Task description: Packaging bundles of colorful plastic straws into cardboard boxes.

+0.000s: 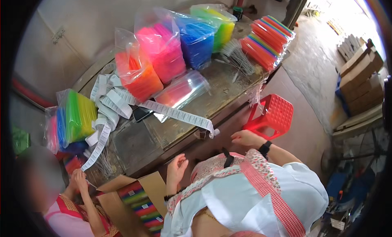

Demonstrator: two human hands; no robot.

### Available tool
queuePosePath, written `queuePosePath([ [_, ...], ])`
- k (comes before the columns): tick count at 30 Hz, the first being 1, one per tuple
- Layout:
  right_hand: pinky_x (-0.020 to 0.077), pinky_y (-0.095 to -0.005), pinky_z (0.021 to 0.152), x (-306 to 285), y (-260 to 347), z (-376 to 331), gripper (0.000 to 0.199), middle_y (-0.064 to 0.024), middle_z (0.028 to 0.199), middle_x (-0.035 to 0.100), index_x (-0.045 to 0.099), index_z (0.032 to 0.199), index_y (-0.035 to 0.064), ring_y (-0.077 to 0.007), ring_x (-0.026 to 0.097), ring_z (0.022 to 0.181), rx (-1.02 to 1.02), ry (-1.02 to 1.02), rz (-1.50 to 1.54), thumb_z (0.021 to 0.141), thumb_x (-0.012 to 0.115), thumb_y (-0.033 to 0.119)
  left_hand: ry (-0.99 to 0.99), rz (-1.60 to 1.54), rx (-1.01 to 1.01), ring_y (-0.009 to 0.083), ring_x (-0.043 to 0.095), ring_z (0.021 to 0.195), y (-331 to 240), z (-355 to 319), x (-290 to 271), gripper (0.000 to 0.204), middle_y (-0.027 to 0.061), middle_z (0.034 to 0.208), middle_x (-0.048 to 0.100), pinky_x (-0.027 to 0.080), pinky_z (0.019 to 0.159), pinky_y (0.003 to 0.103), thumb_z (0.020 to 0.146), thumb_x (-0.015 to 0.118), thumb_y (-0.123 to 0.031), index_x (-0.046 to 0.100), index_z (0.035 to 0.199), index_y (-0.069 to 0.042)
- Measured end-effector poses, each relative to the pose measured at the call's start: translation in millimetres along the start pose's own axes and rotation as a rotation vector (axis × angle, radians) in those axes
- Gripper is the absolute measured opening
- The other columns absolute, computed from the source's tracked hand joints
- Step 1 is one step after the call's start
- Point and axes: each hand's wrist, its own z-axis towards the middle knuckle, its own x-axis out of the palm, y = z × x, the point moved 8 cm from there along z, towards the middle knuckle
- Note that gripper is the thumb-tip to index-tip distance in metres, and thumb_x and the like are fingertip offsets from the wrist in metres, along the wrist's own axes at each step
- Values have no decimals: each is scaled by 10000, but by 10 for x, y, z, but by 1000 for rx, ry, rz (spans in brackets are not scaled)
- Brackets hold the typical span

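My left hand (pixel 177 168) hovers with fingers apart and nothing in it, just above the flap of an open cardboard box (pixel 122 184) filled with striped colourful packs. My right hand (pixel 244 137), with a black watch on its wrist, reaches to the worktable's front edge (pixel 228 110). It is close to the loose end of a long white label strip (pixel 179 114) and holds nothing. The strip runs back to a tangled pile of strips (pixel 107 99) at the left.
Clear bags of orange (pixel 139 76), pink (pixel 163 51), blue (pixel 197 41) and green-yellow (pixel 218 25) items stand on the table, with a striped stack (pixel 265 41) and thin wires (pixel 237 57). A red stool (pixel 271 116) stands on the right. Another person's hands (pixel 79 180) work at the lower left.
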Motion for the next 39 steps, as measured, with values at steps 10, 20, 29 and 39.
queuePosePath([
  [10, 503, -324, 719, -531, -949, -422, 296, -150, 845, 665, 640, 997, 13, -234, 652, 780, 155, -231, 262, 779, 620, 213, 135, -227, -364, 109, 512, 962, 443, 1003, 1590, 551, 2, 1070, 586, 412, 778, 315, 751, 684, -424, 545, 1172, -97],
  [20, 484, -374, 757, -876, -1079, -113, 363, -173, 861, 643, 620, 1046, 38, -303, 625, 827, 47, 14, -2, 754, 615, 255, -215, -423, -530, 148, 534, 871, 656, 1252, 2148, 401, 3, 1000, 594, 413, 735, 337, 779, 663, -381, 596, 1050, -94],
  [29, 429, -368, 899, -1154, -322, 200, 512, -163, 1125, 578, 554, 1146, -9, -299, 549, 1043, -462, -215, 10, 691, 686, 184, 79, -925, -304, 253, 612, 959, -724, 918, 2038, 331, 131, 1084, 609, 492, 862, 401, 915, 503, -243, 520, 1133, 5],
  [39, 487, -298, 827, -482, 17, 486, 406, -97, 990, 649, 550, 1157, 3, -164, 620, 906, -14, 772, 556, 784, 654, 123, 401, -1855, 115, 260, 521, 1124, -1779, 1507, 594, 343, 153, 1217, 530, 433, 961, 414, 951, 420, -246, 468, 1197, -11],
])
